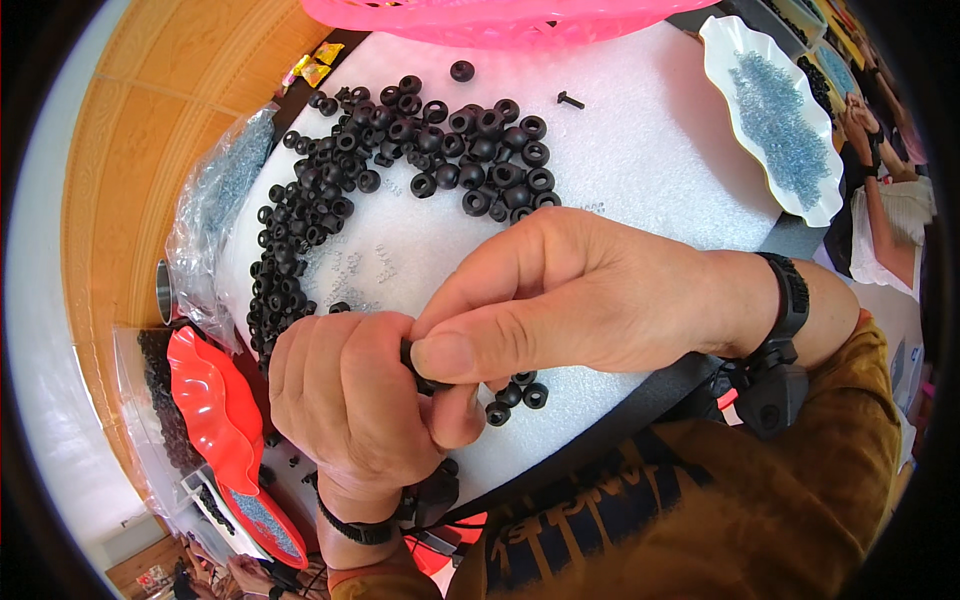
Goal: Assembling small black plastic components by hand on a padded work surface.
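Both hands meet over a white foam pad (640, 150), pressed close together around one small black rubber piece (418, 372) that shows only as a dark sliver between them. The left hand (350, 395) is curled into a loose fist with its thumb tucked against the piece from below, and the right hand (560, 295) comes across from the right, its thumb and forefinger pinching down on the same piece; how much of the piece is hidden inside the grip cannot be told. Just below the right thumb, three or four loose black rings (515, 395) lie on the foam, nearly touching the hands. Beyond the knuckles, farther from the body, a large scatter of black rubber rings (400, 150) spreads in an arc over the pad, with a single black screw (570, 99) lying apart past it. To the far right of the right hand sits a white scalloped dish (722, 45) holding small silvery parts (780, 125). To the left of the left hand stands a red scalloped dish (215, 400), and past it a clear plastic bag (215, 205) of small metal parts lies along the pad's edge. A pink basket (500, 20) sits at the far side. Each wrist wears a black strap
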{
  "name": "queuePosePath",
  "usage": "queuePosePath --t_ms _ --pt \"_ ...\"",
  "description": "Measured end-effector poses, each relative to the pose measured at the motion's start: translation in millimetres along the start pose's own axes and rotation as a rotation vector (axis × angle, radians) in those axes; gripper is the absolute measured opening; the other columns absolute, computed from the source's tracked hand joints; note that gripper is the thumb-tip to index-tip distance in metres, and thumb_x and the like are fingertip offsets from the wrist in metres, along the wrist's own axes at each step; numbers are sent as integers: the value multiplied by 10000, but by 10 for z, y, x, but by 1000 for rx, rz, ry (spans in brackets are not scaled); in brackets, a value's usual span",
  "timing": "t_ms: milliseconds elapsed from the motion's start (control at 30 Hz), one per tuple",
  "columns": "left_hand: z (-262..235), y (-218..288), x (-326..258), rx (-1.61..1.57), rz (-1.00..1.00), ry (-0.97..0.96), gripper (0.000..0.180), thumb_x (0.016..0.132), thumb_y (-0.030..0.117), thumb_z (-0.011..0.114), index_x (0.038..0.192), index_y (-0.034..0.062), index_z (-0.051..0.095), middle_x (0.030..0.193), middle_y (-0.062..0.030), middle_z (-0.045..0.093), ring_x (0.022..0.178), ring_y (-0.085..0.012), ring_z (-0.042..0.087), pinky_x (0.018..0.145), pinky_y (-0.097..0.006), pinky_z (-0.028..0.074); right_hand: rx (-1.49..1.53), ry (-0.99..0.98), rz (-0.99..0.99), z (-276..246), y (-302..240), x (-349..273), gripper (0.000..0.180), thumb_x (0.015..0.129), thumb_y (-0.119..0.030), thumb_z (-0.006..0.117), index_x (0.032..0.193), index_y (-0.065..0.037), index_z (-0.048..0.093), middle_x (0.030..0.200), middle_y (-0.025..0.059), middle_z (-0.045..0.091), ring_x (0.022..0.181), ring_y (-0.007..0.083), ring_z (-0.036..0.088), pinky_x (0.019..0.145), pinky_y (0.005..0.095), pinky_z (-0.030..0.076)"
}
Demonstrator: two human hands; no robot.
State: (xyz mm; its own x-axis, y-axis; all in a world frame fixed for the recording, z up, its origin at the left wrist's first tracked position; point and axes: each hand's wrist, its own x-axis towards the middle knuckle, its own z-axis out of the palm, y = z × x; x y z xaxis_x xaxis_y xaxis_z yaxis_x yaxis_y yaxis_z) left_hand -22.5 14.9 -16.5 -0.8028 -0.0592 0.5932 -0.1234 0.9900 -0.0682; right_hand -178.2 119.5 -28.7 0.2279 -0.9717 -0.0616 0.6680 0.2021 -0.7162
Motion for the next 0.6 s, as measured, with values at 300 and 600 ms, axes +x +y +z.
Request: queuePosePath --t_ms 300,600 --pt "-45 -28 -13 1 -25 -42 431 904 431 433 779 28 520 650 -80 484 509 -257 481 466 -363 397 -146 -37 36 10 -41 -25 253 933 -162 542 1032 56 623 893 83 677 839 110 618 761 229 485" --pt "-94 -5 20 -11 -55 -164 394 876 418 522 778 37 518 655 -87 476 545 -267 487 496 -356 393 -156 -17 -3 -18 12 -19 247 944 -152 520 1016 65 614 908 93 668 856 127 614 789 248 486"
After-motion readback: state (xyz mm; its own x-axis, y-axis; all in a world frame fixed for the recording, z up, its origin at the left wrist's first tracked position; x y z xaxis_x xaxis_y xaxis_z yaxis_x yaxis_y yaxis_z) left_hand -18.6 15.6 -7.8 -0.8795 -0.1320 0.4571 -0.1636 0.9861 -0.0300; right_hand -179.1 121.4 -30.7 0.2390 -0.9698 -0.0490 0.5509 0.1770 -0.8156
